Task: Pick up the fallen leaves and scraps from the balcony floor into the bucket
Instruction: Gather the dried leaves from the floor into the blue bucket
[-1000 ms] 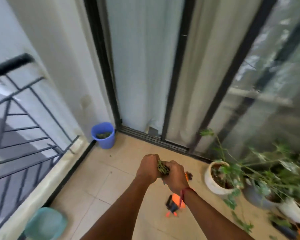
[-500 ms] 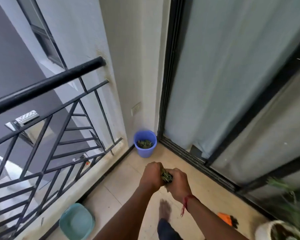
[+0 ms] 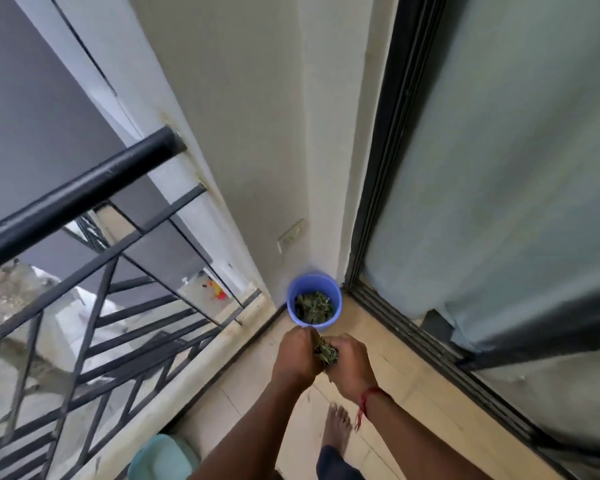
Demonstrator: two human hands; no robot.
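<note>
Blue bucket (image 3: 312,283) in corner, part-filled | left grip (image 3: 297,355) and right grip (image 3: 350,362) both clenched round leaf bundle (image 3: 324,351) | person should clear the rim before loosening; release low, lest scraps scatter

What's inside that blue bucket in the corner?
The blue bucket holds a heap of dark green leaves and scraps. The heap covers the bottom, so anything beneath it is hidden. The left hand and right hand grip a handful of leaves nearby.
</note>
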